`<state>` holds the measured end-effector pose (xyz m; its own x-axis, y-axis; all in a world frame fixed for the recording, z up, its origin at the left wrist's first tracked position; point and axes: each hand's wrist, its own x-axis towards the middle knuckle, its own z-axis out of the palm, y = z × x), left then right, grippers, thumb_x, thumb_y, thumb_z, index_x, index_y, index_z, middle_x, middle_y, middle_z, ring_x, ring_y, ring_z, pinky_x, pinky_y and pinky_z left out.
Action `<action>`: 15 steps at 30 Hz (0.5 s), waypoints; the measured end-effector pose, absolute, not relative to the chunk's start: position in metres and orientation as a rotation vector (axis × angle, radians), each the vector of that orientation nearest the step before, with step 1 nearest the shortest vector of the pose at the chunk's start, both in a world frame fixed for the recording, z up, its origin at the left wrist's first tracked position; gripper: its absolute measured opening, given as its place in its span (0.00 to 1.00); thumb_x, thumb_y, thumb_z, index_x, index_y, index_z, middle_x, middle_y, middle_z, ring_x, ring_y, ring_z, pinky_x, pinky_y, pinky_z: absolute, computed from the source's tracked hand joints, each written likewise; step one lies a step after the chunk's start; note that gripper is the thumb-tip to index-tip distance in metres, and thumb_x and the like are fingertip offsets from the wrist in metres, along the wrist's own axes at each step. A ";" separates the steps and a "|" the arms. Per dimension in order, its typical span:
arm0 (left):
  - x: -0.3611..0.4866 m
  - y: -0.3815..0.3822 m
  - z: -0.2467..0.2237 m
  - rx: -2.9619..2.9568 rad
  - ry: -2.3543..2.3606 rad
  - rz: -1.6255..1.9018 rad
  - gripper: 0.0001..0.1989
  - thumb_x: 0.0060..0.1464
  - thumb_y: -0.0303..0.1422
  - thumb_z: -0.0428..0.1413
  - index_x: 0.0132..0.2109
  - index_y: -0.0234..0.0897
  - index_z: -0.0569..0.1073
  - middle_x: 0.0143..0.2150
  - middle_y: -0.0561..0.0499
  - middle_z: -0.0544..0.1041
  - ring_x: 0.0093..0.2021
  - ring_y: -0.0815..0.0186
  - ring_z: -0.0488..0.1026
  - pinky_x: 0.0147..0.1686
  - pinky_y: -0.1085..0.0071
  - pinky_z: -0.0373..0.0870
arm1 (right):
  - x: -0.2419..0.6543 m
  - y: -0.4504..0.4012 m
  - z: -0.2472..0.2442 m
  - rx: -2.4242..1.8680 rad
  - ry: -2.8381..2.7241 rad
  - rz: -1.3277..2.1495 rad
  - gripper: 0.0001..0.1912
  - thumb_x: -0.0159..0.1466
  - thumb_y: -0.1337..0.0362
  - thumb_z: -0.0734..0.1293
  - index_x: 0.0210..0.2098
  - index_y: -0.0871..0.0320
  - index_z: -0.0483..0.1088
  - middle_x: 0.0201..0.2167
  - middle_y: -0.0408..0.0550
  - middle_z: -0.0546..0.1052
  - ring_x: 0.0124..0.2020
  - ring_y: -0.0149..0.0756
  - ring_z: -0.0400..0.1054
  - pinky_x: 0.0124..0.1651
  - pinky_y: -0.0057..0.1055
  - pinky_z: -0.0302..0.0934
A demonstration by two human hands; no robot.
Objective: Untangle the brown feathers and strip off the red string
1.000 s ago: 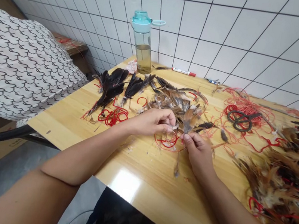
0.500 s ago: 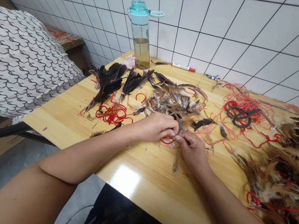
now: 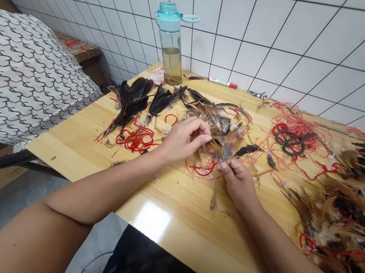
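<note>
My right fingers [image 3: 227, 169] are clamped on the base of a brown-grey tuft [image 3: 228, 149]. My left fingers [image 3: 197, 143] curl beside it, tips close together; I cannot tell if they pinch a feather. Beyond them is the brown pile [image 3: 212, 113]. Farther, left of my fingers, the bottle [image 3: 172, 47] stands upright near the wall [image 3: 235, 20], yellowish liquid in its lower part, blue cap above. Between my fingers and the near edge, the tabletop [image 3: 183, 219] is mostly bare. To the right of my fingers, the scissors [image 3: 294, 142] lie on red threads [image 3: 295, 122]. The marker [image 3: 223, 83], beyond my fingers, has print too small for reading.
</note>
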<state>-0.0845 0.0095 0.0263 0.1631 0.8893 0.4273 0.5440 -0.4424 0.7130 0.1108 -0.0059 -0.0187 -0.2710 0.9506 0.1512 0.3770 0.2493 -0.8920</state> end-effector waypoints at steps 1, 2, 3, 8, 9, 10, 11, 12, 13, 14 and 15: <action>-0.085 0.010 0.026 2.027 1.345 1.105 0.07 0.55 0.33 0.54 0.33 0.33 0.72 0.31 0.51 0.73 0.31 0.71 0.67 0.33 0.74 0.64 | 0.111 -0.006 -0.019 -1.230 -1.766 0.991 0.12 0.61 0.59 0.60 0.23 0.56 0.65 0.21 0.41 0.65 0.26 0.32 0.59 0.31 0.29 0.54; -0.085 0.010 0.026 2.003 1.309 0.999 0.07 0.54 0.33 0.55 0.32 0.33 0.72 0.29 0.52 0.73 0.30 0.71 0.67 0.32 0.75 0.63 | 0.112 -0.006 -0.019 -1.239 -1.746 0.988 0.12 0.61 0.59 0.60 0.23 0.56 0.65 0.21 0.41 0.65 0.26 0.32 0.59 0.31 0.29 0.54; -0.084 0.010 0.025 1.977 1.261 0.893 0.07 0.53 0.33 0.55 0.32 0.33 0.73 0.28 0.52 0.74 0.29 0.71 0.67 0.31 0.75 0.62 | 0.112 -0.007 -0.020 -1.247 -1.730 0.981 0.12 0.62 0.59 0.60 0.24 0.56 0.65 0.21 0.41 0.65 0.26 0.32 0.59 0.31 0.29 0.54; -0.073 0.005 0.016 1.824 1.110 0.755 0.07 0.53 0.32 0.56 0.35 0.33 0.77 0.33 0.50 0.78 0.33 0.70 0.72 0.35 0.75 0.65 | 0.112 -0.005 -0.021 -1.288 -1.712 0.856 0.13 0.61 0.60 0.61 0.21 0.55 0.63 0.19 0.41 0.64 0.26 0.32 0.58 0.31 0.29 0.54; -0.071 0.004 0.014 1.809 1.125 0.790 0.07 0.53 0.31 0.56 0.35 0.34 0.77 0.33 0.51 0.78 0.33 0.70 0.72 0.35 0.75 0.65 | 0.112 -0.005 -0.021 -1.282 -1.723 0.831 0.13 0.61 0.61 0.61 0.20 0.55 0.62 0.19 0.41 0.64 0.26 0.32 0.58 0.31 0.29 0.54; -0.069 0.003 0.012 1.805 1.154 0.826 0.06 0.52 0.31 0.56 0.33 0.34 0.77 0.32 0.51 0.77 0.33 0.70 0.71 0.34 0.75 0.65 | 0.111 -0.005 -0.021 -1.270 -1.739 0.813 0.13 0.60 0.61 0.61 0.20 0.55 0.62 0.20 0.41 0.64 0.26 0.32 0.59 0.31 0.29 0.54; -0.067 0.003 0.010 1.810 1.186 0.853 0.06 0.52 0.31 0.56 0.31 0.33 0.76 0.30 0.52 0.76 0.32 0.70 0.70 0.33 0.75 0.64 | 0.111 -0.005 -0.022 -1.254 -1.759 0.800 0.13 0.60 0.61 0.62 0.20 0.55 0.62 0.20 0.41 0.64 0.25 0.32 0.59 0.31 0.30 0.54; -0.065 0.003 0.008 1.819 1.214 0.874 0.06 0.51 0.31 0.57 0.30 0.33 0.76 0.29 0.52 0.75 0.31 0.71 0.69 0.32 0.75 0.63 | 0.110 -0.005 -0.022 -1.235 -1.783 0.792 0.13 0.60 0.61 0.62 0.19 0.55 0.62 0.20 0.42 0.65 0.25 0.32 0.59 0.31 0.30 0.54; -0.064 0.002 0.006 1.827 1.233 0.887 0.07 0.51 0.32 0.57 0.28 0.33 0.75 0.28 0.53 0.74 0.30 0.71 0.68 0.31 0.75 0.63 | 0.109 -0.005 -0.022 -1.218 -1.806 0.787 0.13 0.60 0.62 0.62 0.19 0.55 0.62 0.19 0.42 0.65 0.25 0.32 0.59 0.31 0.30 0.54; -0.063 0.002 0.005 1.825 1.240 0.894 0.07 0.51 0.32 0.57 0.28 0.33 0.75 0.27 0.53 0.73 0.30 0.71 0.68 0.31 0.75 0.62 | 0.108 -0.005 -0.023 -1.206 -1.825 0.780 0.13 0.60 0.62 0.63 0.19 0.55 0.63 0.19 0.42 0.65 0.25 0.33 0.60 0.31 0.30 0.55; -0.063 0.002 0.004 1.813 1.233 0.897 0.07 0.51 0.32 0.57 0.28 0.33 0.75 0.28 0.53 0.73 0.30 0.71 0.68 0.32 0.75 0.62 | 0.108 -0.006 -0.024 -1.197 -1.839 0.773 0.13 0.60 0.62 0.63 0.19 0.55 0.64 0.19 0.43 0.66 0.25 0.33 0.61 0.31 0.30 0.55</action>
